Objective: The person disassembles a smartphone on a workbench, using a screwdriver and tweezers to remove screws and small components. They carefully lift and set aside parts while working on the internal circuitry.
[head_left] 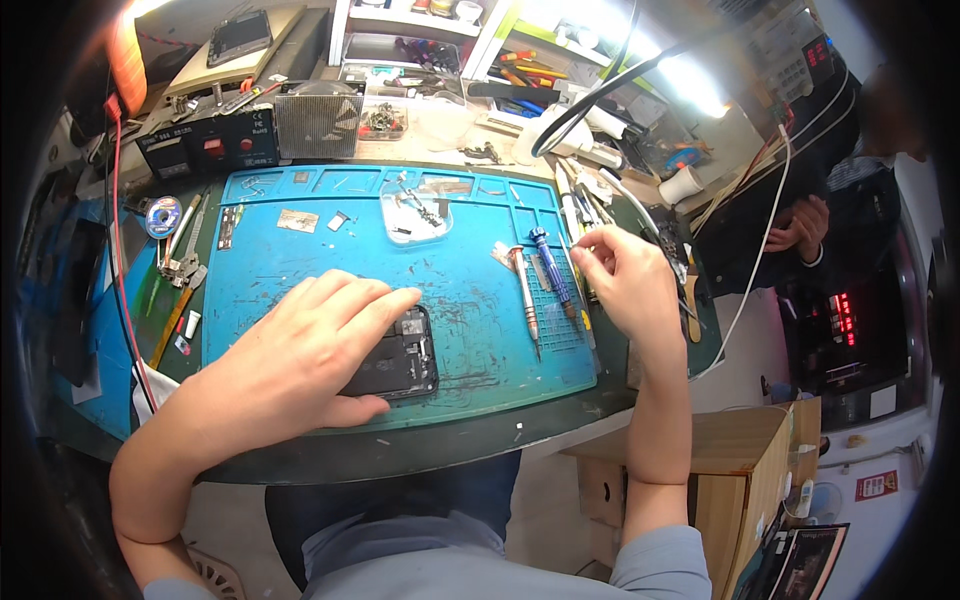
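Note:
My left hand [315, 345] reaches over an opened smartphone [395, 365] lying on the blue work mat [470, 360]. Its fingers stretch past the phone's far edge, with the thumb apart near the close edge; the palm hides the phone's left part. Dark inner parts show in the uncovered half. My right hand [635, 280] is at the mat's right edge, fingers curled and thumb close to the index finger. Whatever may be between those fingertips is too small to make out. Beside it lie a blue screwdriver [552, 265] and a silver-and-copper screwdriver [526, 295].
A clear plastic box [416, 212] with small parts stands at the mat's back. Left of the mat are a solder spool [163, 217] and hand tools. A black device [210, 142] stands behind. Another person's hands [800, 230] appear at the right.

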Demonstrator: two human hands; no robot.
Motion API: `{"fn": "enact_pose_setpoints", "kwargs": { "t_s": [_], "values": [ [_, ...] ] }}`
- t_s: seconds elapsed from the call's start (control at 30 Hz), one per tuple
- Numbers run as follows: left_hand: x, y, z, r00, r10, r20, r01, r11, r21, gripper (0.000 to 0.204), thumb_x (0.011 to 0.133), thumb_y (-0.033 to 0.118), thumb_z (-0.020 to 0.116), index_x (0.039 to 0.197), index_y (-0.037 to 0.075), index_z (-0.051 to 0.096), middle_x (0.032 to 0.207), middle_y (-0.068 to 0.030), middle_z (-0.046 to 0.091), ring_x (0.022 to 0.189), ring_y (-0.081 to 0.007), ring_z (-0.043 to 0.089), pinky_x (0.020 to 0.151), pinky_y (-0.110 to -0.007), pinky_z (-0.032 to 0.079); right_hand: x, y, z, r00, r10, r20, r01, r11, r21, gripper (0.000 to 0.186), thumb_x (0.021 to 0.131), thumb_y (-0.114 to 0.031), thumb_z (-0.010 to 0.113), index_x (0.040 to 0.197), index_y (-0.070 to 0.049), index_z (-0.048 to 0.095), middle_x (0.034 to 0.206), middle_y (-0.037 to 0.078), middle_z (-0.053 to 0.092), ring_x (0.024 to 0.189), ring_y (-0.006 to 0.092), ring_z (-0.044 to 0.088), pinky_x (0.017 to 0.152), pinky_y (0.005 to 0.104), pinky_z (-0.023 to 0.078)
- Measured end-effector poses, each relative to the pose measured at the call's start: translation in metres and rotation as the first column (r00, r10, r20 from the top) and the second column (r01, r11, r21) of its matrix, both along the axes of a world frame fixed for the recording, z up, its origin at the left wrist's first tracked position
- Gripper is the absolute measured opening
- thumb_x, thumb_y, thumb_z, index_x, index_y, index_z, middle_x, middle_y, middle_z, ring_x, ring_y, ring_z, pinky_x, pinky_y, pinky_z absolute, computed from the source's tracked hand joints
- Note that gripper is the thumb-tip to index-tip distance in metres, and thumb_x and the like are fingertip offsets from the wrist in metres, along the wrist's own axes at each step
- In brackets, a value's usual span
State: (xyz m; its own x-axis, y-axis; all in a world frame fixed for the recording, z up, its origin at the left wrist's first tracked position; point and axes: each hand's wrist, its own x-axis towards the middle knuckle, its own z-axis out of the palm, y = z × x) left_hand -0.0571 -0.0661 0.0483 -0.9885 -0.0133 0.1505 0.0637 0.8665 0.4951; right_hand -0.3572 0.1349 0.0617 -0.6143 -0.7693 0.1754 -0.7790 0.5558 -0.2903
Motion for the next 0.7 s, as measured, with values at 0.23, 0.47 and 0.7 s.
{"fn": "enact_pose_setpoints", "kwargs": {
  "t_s": [0.23,0.47,0.7],
  "values": [
    [0.004,-0.006,0.001,0.997,-0.077,0.005,0.077,0.995,-0.059,0.096,0.071,0.017,0.094,0.156,0.003,0.052,0.143,-0.0162,0.062,0.133,-0.0360,0.057,0.117,-0.047,0.047,0.001,0.024,-0.004,0.986,0.063,0.154,-0.067,0.997,0.025,0.037,0.095,-0.019,0.081,0.129,-0.007,0.072,0.087,0.010,0.078,0.077,0.0290,0.077,0.073,0.0428,0.059],
    [0.008,-0.014,0.001,0.989,-0.146,0.028,0.146,0.989,-0.026,0.095,0.073,0.013,0.089,0.159,0.004,0.049,0.143,-0.0153,0.063,0.134,-0.0356,0.058,0.117,-0.046,0.046,-0.001,0.032,-0.008,0.995,0.090,0.034,-0.088,0.994,-0.072,0.025,0.095,-0.005,0.068,0.118,-0.005,0.077,0.097,0.012,0.073,0.073,0.0214,0.068,0.072,0.0375,0.056],
    [0.013,-0.017,-0.002,0.989,-0.141,0.050,0.141,0.990,0.016,0.095,0.077,0.013,0.086,0.162,0.003,0.046,0.140,-0.0174,0.065,0.132,-0.0358,0.059,0.115,-0.046,0.046,0.052,0.038,-0.002,0.335,0.566,0.753,0.055,0.786,-0.615,0.023,0.104,-0.012,0.070,0.120,0.005,0.070,0.102,0.010,0.067,0.086,0.0167,0.069,0.058,0.0222,0.057]
  ]
}}
